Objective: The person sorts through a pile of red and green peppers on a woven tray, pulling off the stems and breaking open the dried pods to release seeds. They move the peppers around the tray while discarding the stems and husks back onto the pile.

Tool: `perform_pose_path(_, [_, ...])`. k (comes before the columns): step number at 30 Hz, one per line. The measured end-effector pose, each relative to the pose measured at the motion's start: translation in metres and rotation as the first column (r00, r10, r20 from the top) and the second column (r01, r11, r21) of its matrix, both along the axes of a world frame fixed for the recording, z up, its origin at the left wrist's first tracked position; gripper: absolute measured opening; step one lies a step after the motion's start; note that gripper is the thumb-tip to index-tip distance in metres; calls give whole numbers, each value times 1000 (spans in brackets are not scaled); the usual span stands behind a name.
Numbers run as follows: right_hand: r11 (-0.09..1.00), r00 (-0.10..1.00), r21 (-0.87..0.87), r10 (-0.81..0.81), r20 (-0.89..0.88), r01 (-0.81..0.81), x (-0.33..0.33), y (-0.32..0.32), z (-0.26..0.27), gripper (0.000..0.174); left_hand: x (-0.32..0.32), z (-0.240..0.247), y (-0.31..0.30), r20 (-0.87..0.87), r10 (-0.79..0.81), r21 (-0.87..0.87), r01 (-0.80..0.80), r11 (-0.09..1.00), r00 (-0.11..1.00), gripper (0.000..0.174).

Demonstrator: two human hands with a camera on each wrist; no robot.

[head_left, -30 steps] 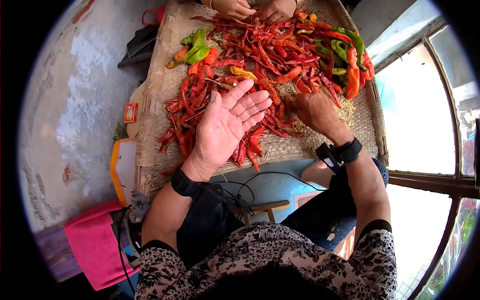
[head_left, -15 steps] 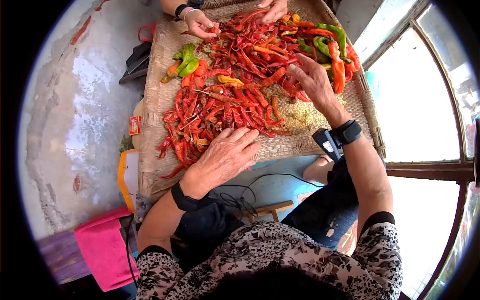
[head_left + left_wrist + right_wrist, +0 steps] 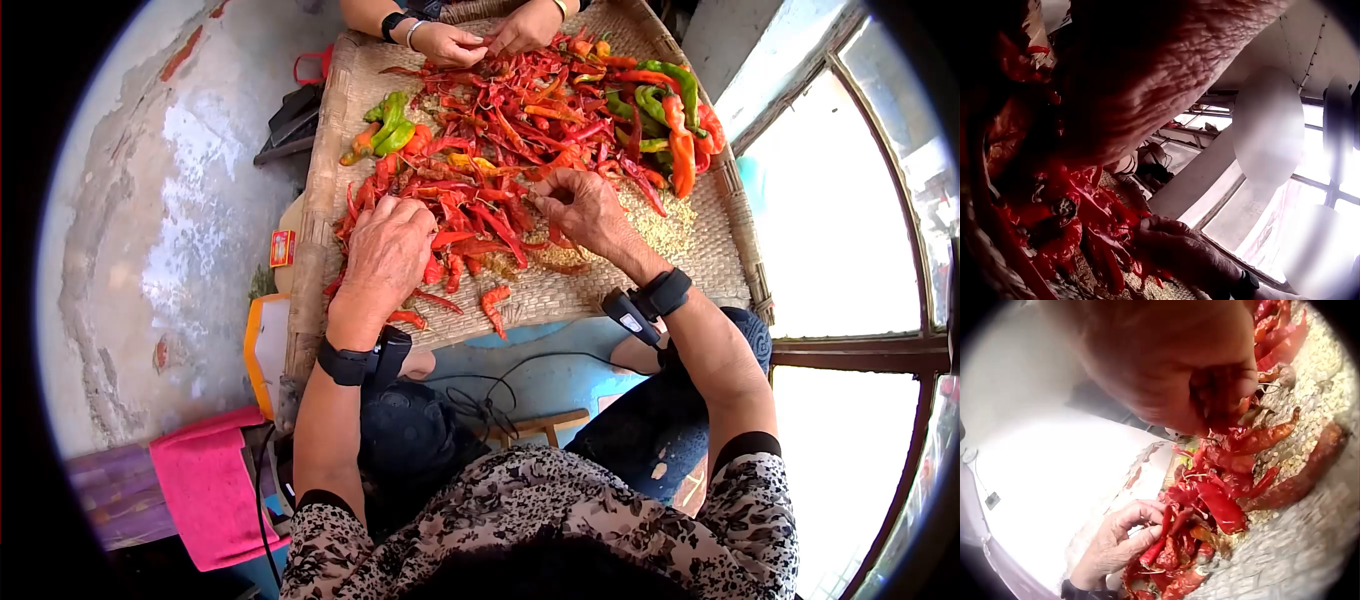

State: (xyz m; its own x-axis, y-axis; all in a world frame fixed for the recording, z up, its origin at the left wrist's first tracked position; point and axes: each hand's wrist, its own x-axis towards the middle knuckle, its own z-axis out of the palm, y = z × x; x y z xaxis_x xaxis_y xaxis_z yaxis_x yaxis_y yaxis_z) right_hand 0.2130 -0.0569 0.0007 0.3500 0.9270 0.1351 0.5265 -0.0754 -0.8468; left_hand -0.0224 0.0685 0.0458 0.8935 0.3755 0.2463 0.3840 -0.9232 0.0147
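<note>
Dried red chilies lie in a loose heap on a woven tray. At the heap's left side, my left hand reaches palm down among them. The right wrist view shows its thumb and fingers around a slim red chili. My right hand is bent over the heap's right edge, beside pale seeds. Its thumb and fingertips pinch a dried chili, mostly hidden by the hand. Several chilies, including a curled one, lie apart near the tray's front edge.
Another person's hands work at the tray's far side. Green peppers sit at the left, with orange and green peppers at the right. A black cable lies below the tray; a window stands right.
My left hand turned from palm up to palm down and moved into the left of the heap. My right hand rose toward the far peppers, then came back. Chilies now lie scattered toward the front.
</note>
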Motion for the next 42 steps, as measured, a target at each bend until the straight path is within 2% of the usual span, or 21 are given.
perform_pose_path(1, [1000,991,-4,-16,-135,15,4,-2,3,8,5,8,-3,2,-3,1,3,1000,1000,16])
perform_pose_path(3, [999,984,33,17,-177,-12,8,-2,2,9,20,23,-12,52,-29,87,24,996,998,14])
perform_pose_path(5, [1000,865,-23,-14,-501,4,7,-6,13,9,46,28,-6,68,-72,77,67,995,995,15])
perform_pose_path(11, [992,814,43,-75,-577,122,21,-9,18,6,112,-11,29,-158,-67,-108,50,993,985,35])
perform_pose_path(13, [998,793,4,-48,-608,64,30,-14,23,8,121,-23,31,-240,63,-135,-97,986,969,43])
perform_pose_path(15, [998,812,-51,-51,-581,26,45,-14,24,10,122,-26,34,-288,59,-141,-104,985,956,44])
perform_pose_path(17, [992,793,55,-55,-607,111,54,-14,30,11,118,-20,33,-345,-40,-147,-11,989,938,38])
perform_pose_path(18, [962,705,186,-8,-709,198,56,-12,32,17,110,-22,28,-309,-77,-141,34,989,948,27])
perform_pose_path(19, [921,680,294,44,-732,257,60,-7,31,42,104,-18,20,-299,-120,-120,87,989,947,19])
perform_pose_path(21, [840,731,317,-130,-670,440,62,2,30,63,89,-24,13,-173,-221,-127,200,971,960,18])
perform_pose_path(23, [901,911,230,-301,-280,368,71,-2,18,72,76,-19,1,-100,-276,-116,264,957,956,16])
perform_pose_path(24, [920,933,186,-358,33,346,64,-6,18,65,71,-14,-5,-69,-289,-110,281,954,955,14])
perform_pose_path(25, [962,956,157,-249,153,225,52,-13,29,50,65,-18,-9,23,-289,-132,290,948,957,12])
perform_pose_path(27, [993,997,116,12,71,-20,32,-13,18,23,57,-22,-11,189,-302,-165,333,928,934,13])
perform_pose_path(29, [986,970,82,127,209,-147,9,-12,17,35,52,-20,-16,258,-258,-230,318,920,931,14])
perform_pose_path(32, [980,932,144,77,353,-136,-5,-9,12,46,55,0,-16,322,-176,-394,301,868,930,15])
perform_pose_path(35, [998,903,15,46,427,-58,-2,3,14,53,60,15,-10,355,-98,-510,280,813,930,13])
perform_pose_path(38, [999,748,-47,49,662,-23,13,9,-9,29,63,15,-2,531,100,-661,337,671,841,13])
perform_pose_path(39, [998,746,-54,57,664,-28,13,8,-10,29,62,13,0,533,108,-664,336,668,839,13])
perform_pose_path(41, [997,723,5,49,689,-72,12,6,-7,28,58,11,3,558,291,-783,377,495,777,17])
perform_pose_path(42, [996,770,58,17,637,-70,12,4,-2,21,56,11,3,564,302,-782,380,494,768,17])
